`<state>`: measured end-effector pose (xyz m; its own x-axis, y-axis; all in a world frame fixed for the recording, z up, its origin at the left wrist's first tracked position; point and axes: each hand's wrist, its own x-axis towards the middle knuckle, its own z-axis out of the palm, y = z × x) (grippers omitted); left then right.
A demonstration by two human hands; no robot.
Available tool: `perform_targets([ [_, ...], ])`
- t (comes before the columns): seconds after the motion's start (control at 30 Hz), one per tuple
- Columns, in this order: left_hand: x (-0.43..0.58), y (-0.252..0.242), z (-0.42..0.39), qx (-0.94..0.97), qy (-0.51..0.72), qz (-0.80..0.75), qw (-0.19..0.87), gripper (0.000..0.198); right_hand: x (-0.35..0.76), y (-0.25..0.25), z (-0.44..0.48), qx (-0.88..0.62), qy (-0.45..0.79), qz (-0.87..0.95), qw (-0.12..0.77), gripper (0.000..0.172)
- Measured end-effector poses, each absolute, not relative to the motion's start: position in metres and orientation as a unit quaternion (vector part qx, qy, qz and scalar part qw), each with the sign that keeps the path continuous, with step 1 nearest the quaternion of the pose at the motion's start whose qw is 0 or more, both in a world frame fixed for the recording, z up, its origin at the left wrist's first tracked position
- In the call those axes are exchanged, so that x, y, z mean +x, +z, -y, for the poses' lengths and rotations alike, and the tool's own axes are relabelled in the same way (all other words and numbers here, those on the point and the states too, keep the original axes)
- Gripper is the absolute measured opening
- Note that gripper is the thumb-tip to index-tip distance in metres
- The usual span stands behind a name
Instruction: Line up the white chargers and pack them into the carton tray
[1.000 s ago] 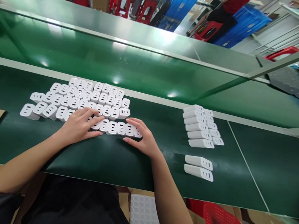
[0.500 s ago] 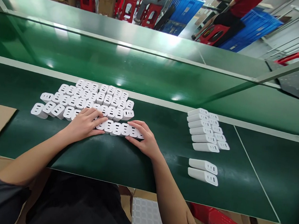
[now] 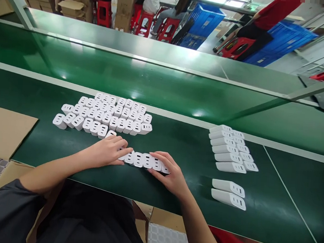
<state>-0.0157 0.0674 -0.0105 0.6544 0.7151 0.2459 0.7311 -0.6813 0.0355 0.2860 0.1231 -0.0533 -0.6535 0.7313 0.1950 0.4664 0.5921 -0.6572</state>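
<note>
A short row of white USB chargers [image 3: 138,159] stands upright with the port ends facing up, squeezed together between my two hands. My left hand [image 3: 108,151] grips the row's left end, its fingers along the far side and the thumb on the near side. At the right end my right hand [image 3: 169,172] holds it the same way, partly covering the last chargers. Behind them, a larger block of upright chargers [image 3: 107,114] stands in uneven rows. One charger [image 3: 111,133] of that block sits just beyond my left knuckles.
On the right, more chargers [image 3: 229,148] lie on their sides in two stacked columns, with two chargers [image 3: 229,193] nearer me. A cardboard flap [image 3: 8,129] borders the green bench [image 3: 91,176] at left. Below is a box with a white celled tray [image 3: 167,238]. Other people sit beyond the bench.
Both hands have drawn the row of chargers toward me and slightly right, opening a gap from the larger block. The camera view has also shifted a little.
</note>
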Motion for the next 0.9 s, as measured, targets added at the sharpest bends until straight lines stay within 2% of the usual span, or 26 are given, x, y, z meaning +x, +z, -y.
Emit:
perform_targets([
  [0.17,-0.035,0.014,-0.062,-0.901,-0.125,0.415,0.007,0.067,0.292,-0.038,-0.118,-0.312,0.21,0.897,0.233,0.057],
  [0.4,-0.108,0.022,-0.046,-0.823,-0.13,0.552,0.009,0.058,0.224,0.003,-0.123,-0.287,0.189,0.917,0.202,0.049],
  [0.7,-0.13,0.0,-0.037,-0.788,-0.14,0.597,0.056,0.052,0.106,0.024,-0.133,-0.236,0.086,0.968,0.016,0.052],
  [0.9,-0.134,-0.013,-0.042,-0.786,-0.129,0.6,0.073,0.04,0.091,0.021,-0.135,-0.236,0.083,0.968,0.003,0.049],
])
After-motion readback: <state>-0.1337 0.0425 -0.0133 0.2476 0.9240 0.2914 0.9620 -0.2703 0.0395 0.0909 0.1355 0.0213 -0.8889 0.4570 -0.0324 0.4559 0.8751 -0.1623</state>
